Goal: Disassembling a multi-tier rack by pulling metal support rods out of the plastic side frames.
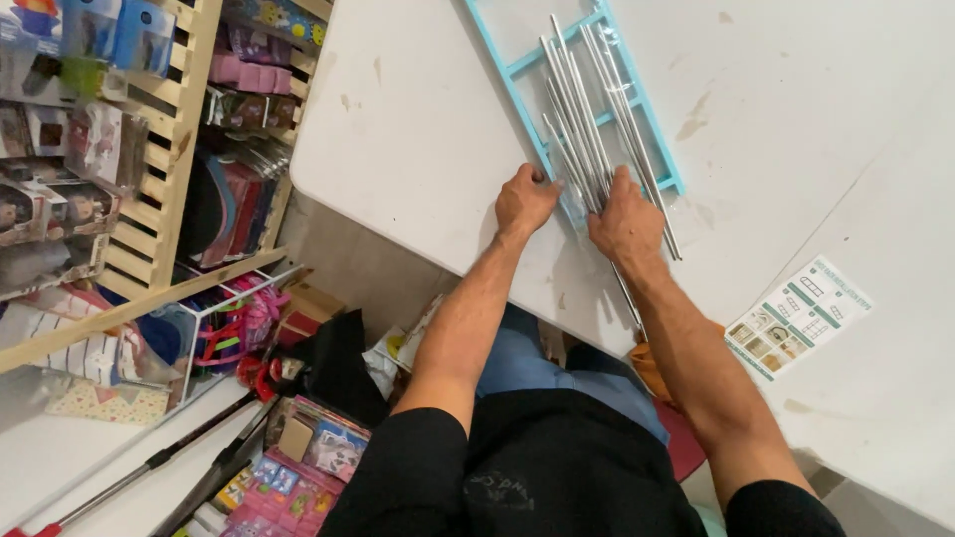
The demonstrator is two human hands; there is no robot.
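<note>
Metal rods (587, 129) are lying in a bundle across the light-blue plastic frame (652, 129) on the white table (418, 119), just beyond my hands. My left hand (524, 202) is curling over the frame's near corner at ten o'clock of the bundle's end, and my right hand (627, 221) is pressing down on the rods' near ends, fingers bent around them. A printed instruction sheet (799, 316) is lying at four o'clock.

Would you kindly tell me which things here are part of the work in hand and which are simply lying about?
In hand: left hand and right hand on the metal rods; light blue plastic frame beneath.

Lying about: instruction leaflet, packaged goods on the wooden rack, wire basket.
</note>
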